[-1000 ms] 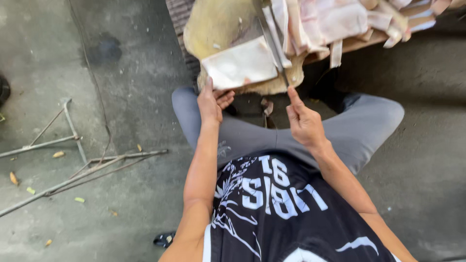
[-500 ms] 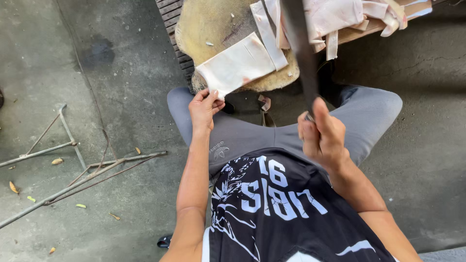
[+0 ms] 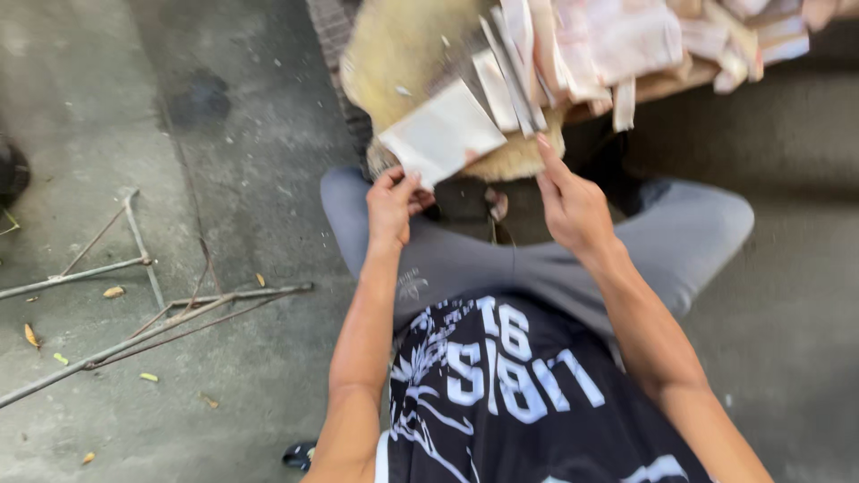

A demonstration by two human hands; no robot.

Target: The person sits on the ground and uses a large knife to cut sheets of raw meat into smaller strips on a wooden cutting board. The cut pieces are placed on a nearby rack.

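Observation:
I sit on a concrete floor facing a round wooden block (image 3: 403, 54). My left hand (image 3: 394, 201) pinches the near corner of a flat pale slab of wood (image 3: 443, 134) that rests tilted on the block's near edge. My right hand (image 3: 573, 206) is closed on the handle of a long grey chopping blade (image 3: 510, 67). The blade lies down on the block just right of the slab. The picture is blurred, so the blade's edge is hard to make out.
A heap of pale split wood pieces (image 3: 644, 45) lies on a board at the top right. Thin metal rods (image 3: 134, 331) and dry leaves lie on the concrete at the left. A dark sandal (image 3: 300, 456) shows at the bottom.
The blade was raised high half a second ago and has come down onto the block beside the slab. My left hand has kept hold of the slab.

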